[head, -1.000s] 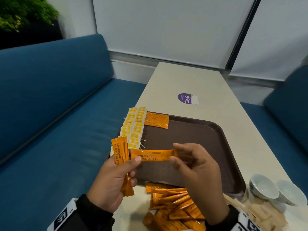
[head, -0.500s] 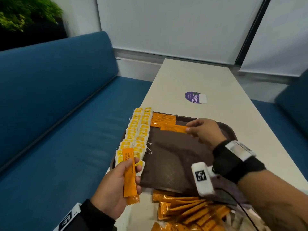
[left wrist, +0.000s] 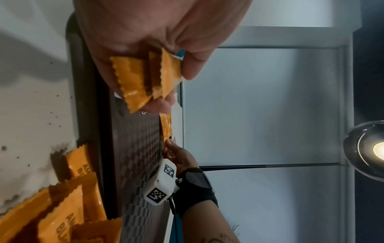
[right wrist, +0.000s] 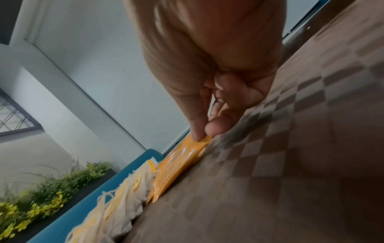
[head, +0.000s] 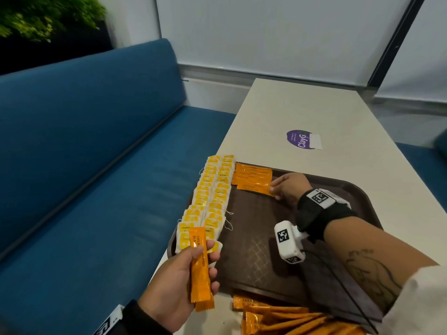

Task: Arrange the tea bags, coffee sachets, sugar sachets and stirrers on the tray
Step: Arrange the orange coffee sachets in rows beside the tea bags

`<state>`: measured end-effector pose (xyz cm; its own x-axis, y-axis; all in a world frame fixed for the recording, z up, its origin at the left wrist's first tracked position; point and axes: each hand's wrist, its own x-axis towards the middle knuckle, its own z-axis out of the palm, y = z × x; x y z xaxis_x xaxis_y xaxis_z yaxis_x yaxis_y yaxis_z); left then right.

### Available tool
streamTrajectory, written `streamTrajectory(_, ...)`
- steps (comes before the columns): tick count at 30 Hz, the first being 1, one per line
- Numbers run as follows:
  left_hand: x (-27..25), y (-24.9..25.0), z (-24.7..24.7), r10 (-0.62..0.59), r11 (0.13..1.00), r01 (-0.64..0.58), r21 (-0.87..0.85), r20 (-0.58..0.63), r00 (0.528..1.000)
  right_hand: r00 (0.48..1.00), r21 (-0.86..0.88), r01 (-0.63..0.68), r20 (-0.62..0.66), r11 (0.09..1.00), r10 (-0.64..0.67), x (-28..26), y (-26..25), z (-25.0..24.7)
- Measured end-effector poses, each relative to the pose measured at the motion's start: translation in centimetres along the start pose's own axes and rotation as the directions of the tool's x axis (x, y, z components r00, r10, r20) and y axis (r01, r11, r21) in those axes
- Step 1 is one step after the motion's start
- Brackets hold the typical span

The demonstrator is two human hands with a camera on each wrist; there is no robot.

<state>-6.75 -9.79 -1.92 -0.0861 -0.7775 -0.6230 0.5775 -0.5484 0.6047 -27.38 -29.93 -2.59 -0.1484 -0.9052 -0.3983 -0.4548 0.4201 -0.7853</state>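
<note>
Brown tray [head: 358, 201] on the cream table [head: 314, 112], its left edge at the table's left edge. Along the tray's left edge: two overlapping columns of white-and-yellow tea bags [head: 210, 201], running from far-left corner toward the near-left corner, strings trailing onto the tray floor. At the far-left corner, just beside the tea bags: a small stack of orange coffee sachets [head: 251, 174], lying crosswise, edges stepped. Nearest one of that stack, the placed sachet [head: 254, 188], lies flat on the tray floor; right hand [head: 289, 188] reaches across the tray, thumb and forefinger closed on its right end. Wrist view confirms the pinch: thumb on top, fingertip [right wrist: 216, 126] under, other fingers curled in. Left hand [head: 179, 279] held over the tray's near-left corner and the table's left edge, clasping upright held sachets [head: 199, 264] between thumb and fingers; wrist view shows at least two crimped ends sticking out of the fist. Loose sachets pile [head: 290, 317] on the table beyond the tray's near edge, overlapping, some touching the rim. Rest of tray floor bare, checker-textured. Black strap with white marker block [head: 289, 240] on the right wrist, cable trailing. Purple round sticker [head: 300, 140] toward the table's far end. Blue bench seat [head: 84, 177] left of the table; green plant [head: 46, 18] behind it.
</note>
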Motion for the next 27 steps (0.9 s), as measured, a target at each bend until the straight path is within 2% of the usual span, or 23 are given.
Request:
streamTrajectory(8, 0.3, -0.2, -0.2, -0.004, 1.0, 0.004, -0.01, -0.007, 1.0, 0.999, -0.161, 0.001, 0.037, 0.987, 0.005, 0.6, -1.5, 1.0)
streamTrajectory(12, 0.3, -0.2, -0.2, -0.014, 1.0, 0.014, -0.014, 0.002, 1.0, 0.998, -0.245, 0.056, -0.001, 0.968, -0.058, 1.4, -1.7, 1.4)
streamTrajectory(16, 0.2, -0.1, -0.4, -0.013, 1.0, 0.013, -0.016, 0.002, 1.0, 0.996, -0.198, 0.088, -0.014, 0.976, -0.093, 1.6, -1.3, 1.4)
streamTrajectory(21, 0.3, -0.3, -0.4, 0.01, 1.0, -0.01, -0.01, -0.004, 1.0, 0.999, -0.223, 0.026, -0.039, 0.975, -0.036, 1.4, -1.6, 1.5)
streamTrajectory(27, 0.0, -0.5, 0.0, 0.04, 0.999, -0.04, 0.012, 0.001, 0.999, 0.998, -0.251, 0.038, -0.047, 0.967, -0.051, 0.9, -1.2, 0.7)
